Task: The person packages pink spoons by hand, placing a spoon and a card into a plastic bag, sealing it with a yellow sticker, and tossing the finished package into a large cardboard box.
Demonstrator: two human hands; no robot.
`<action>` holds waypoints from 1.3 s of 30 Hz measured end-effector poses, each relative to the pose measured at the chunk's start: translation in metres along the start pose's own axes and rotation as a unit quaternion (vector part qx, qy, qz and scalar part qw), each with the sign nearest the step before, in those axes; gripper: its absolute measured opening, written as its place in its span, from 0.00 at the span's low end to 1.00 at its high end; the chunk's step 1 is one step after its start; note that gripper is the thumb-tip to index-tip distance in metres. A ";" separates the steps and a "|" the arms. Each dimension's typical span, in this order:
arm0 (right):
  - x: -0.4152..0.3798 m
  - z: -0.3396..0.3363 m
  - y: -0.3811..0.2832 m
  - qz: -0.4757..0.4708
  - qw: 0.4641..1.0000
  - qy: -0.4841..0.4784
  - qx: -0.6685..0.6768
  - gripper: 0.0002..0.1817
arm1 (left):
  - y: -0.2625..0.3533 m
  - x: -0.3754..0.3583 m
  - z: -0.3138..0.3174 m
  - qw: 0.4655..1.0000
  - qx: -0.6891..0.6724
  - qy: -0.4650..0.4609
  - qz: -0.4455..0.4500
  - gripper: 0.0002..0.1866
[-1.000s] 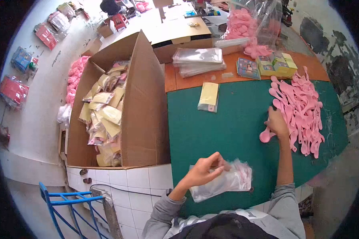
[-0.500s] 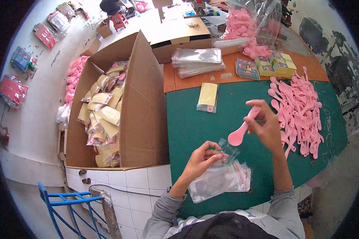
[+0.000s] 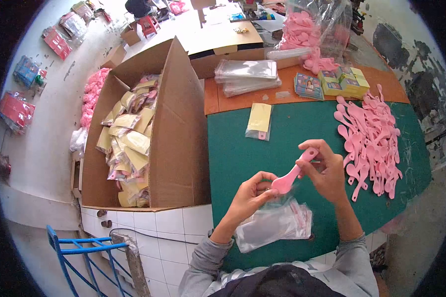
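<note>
A pink plastic spoon (image 3: 288, 181) slants between my hands above the green tabletop. My right hand (image 3: 324, 171) is closed in a pinch on its handle, near the hole at the end. The spoon's bowl is right at the fingertips of my left hand (image 3: 255, 195), which is closed on a clear plastic bag (image 3: 284, 200), mostly hidden behind the fingers and bowl. Below, a fanned stack of clear bags (image 3: 267, 230) lies on the table. Farther back is a filled packet (image 3: 258, 119) with a yellow card and something pink inside.
A large pile of pink spoons (image 3: 374, 143) lies at the right. An open cardboard box (image 3: 178, 133) of filled packets stands at the left. Along the back are bundled clear bags (image 3: 245, 72), printed cards (image 3: 308, 85) and yellow card stacks (image 3: 349, 84). A blue metal frame (image 3: 82, 247) stands lower left.
My right hand has brought the spoon down and to the left, so its bowl now meets my left hand's fingertips and overlaps the bag. My left hand has stayed nearly in place.
</note>
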State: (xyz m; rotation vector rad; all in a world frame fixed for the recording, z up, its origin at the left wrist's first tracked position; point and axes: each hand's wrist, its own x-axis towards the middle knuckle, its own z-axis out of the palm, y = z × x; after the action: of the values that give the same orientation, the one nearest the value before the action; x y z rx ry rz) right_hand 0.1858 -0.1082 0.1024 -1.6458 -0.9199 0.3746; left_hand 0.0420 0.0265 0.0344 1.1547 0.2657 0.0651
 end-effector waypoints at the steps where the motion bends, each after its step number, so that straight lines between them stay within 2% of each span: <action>1: 0.000 -0.001 0.000 -0.009 1.000 -0.006 -0.008 0.14 | -0.001 0.001 -0.001 1.000 -0.009 -0.010 0.005 0.15; 4: 0.001 -0.003 0.004 0.016 1.000 -0.020 0.007 0.13 | 0.002 0.003 0.000 0.999 -0.024 -0.027 0.003 0.17; 8: 0.003 -0.011 0.002 -0.001 0.999 -0.028 -0.035 0.12 | 0.006 0.004 0.000 0.998 0.000 -0.048 0.032 0.18; 11: 0.003 -0.015 -0.002 -0.023 0.996 -0.036 -0.078 0.13 | 0.010 0.003 0.000 0.999 0.004 -0.052 0.017 0.18; 14: 0.003 -0.018 -0.003 -0.026 0.995 -0.019 -0.097 0.13 | 0.010 0.004 0.002 0.998 -0.009 -0.051 0.037 0.17; 20: 0.003 -0.018 -0.007 -0.016 0.995 0.010 -0.101 0.13 | 0.002 0.003 0.002 0.996 -0.076 -0.024 0.037 0.08; 23: 0.004 -0.018 -0.003 -0.019 0.995 0.025 -0.099 0.13 | -0.003 0.004 -0.005 0.996 -0.029 -0.049 0.075 0.07; 26: 0.004 -0.015 -0.001 -0.024 0.995 0.009 -0.092 0.13 | 0.001 0.006 0.002 0.994 -0.047 -0.043 0.093 0.11; 31: 0.002 -0.001 0.005 -0.060 0.990 -0.071 -0.101 0.16 | 0.010 0.005 0.010 0.998 -0.029 -0.005 0.054 0.19; 34: 0.002 0.003 0.002 -0.025 0.987 -0.128 -0.096 0.16 | 0.010 0.006 0.014 0.997 -0.021 0.007 0.080 0.21; 35: 0.001 0.003 0.003 -0.020 0.992 -0.097 -0.078 0.15 | 0.010 0.006 0.014 0.995 -0.014 0.012 0.097 0.21; 37: -0.001 0.005 0.006 -0.010 0.998 -0.034 -0.044 0.14 | 0.005 0.007 0.003 0.996 0.042 -0.012 0.073 0.18; 39: -0.002 0.006 0.008 -0.061 0.996 0.003 -0.061 0.14 | 0.003 0.006 -0.002 0.995 0.070 -0.020 0.061 0.16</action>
State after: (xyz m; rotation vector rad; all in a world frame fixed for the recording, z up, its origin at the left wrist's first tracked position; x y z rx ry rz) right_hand 0.1834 -0.1057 0.0924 -1.6904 -1.0506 0.2342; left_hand 0.0471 0.0305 0.0351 1.3102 0.1661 0.1323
